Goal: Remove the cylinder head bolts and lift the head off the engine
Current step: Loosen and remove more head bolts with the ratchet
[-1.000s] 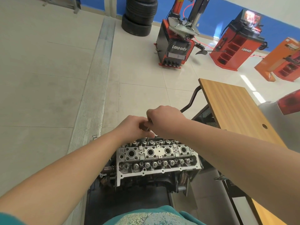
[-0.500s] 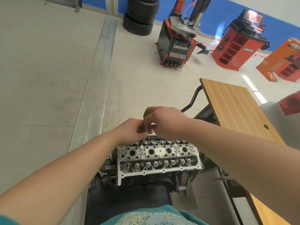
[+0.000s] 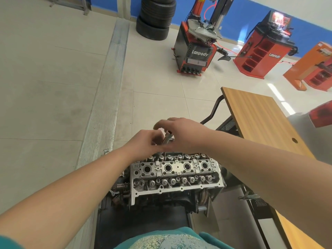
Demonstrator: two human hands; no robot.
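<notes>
Socket tube (image 3: pixel 166 138) now exposed, L hand (image 3: pixel 143 142) fingers gripping it, R hand (image 3: pixel 185 133) fingers loose.

Pale tiled floor (image 3: pixel 53 87) — tyre stack (image 3: pixel 155 18) at twelve o'clock, wooden table (image 3: pixel 260 119) at three, engine (image 3: pixel 176 178) centred on a dark stand.
</notes>
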